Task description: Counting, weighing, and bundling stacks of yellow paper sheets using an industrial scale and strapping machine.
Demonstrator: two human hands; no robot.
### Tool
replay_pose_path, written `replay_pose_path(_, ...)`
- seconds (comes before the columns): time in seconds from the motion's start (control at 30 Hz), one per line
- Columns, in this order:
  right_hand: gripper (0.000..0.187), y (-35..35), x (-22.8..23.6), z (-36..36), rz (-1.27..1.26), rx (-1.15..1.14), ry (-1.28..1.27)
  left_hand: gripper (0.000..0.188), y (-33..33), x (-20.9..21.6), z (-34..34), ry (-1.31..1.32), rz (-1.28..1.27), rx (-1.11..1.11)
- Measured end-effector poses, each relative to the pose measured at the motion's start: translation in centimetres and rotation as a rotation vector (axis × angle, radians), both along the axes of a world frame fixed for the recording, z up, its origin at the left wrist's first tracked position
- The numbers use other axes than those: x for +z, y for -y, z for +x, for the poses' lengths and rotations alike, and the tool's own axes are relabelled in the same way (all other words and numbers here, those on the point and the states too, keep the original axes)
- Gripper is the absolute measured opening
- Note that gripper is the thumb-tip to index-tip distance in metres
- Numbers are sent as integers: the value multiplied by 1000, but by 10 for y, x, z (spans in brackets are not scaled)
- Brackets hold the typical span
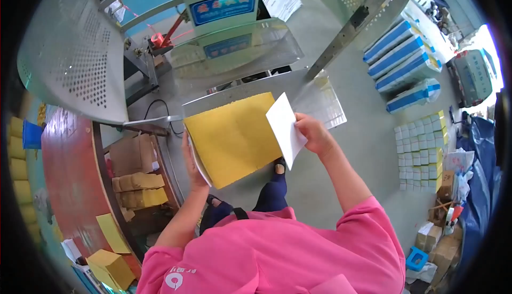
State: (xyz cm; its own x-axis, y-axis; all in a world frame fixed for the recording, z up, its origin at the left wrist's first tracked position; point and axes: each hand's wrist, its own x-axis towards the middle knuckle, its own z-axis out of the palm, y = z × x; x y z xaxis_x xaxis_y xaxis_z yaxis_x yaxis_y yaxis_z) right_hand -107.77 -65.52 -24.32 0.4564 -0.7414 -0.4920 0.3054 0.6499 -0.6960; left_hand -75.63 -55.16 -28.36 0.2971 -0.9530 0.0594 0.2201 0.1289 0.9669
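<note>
Pink sleeves lowest, left hand (193, 167) gripping yellow paper stack (233, 137) above the floor before the machine (229, 27), right hand (314, 134) fingers pinching white sheet (285, 129); best kept square, edges aligned.

Yellow paper stack (232, 137), white sheet (285, 129), pink sleeves (368, 224), blue-and-white bundles (400, 54).

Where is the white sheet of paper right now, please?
In the head view, the white sheet is just right of centre, pinched in the right hand and overlapping the right edge of the yellow stack that the left hand supports.
</note>
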Motion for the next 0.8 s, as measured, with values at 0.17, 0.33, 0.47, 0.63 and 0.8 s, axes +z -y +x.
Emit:
replay_pose_path(0.17,35,79,-26,-91,80,94,56,51,37,-81,-77,-1062,-58,-220)
replay_pose_path(0.33,35,116,-61,-118,245,113,206,46,30,-136,-54,1127,259,-160)
replay_pose_path(0.47,37,129,-77,-110,326,181,247,43,46,-119,-62,433,252,48)
replay_pose_path(0.63,31,135,-106,-106,233,271,32,39,66,-66,-50,727,324,-81)
replay_pose_path(0.8,41,119,-61,-75,-134,209,-587,42,56,-35,-53,14,523,-2)
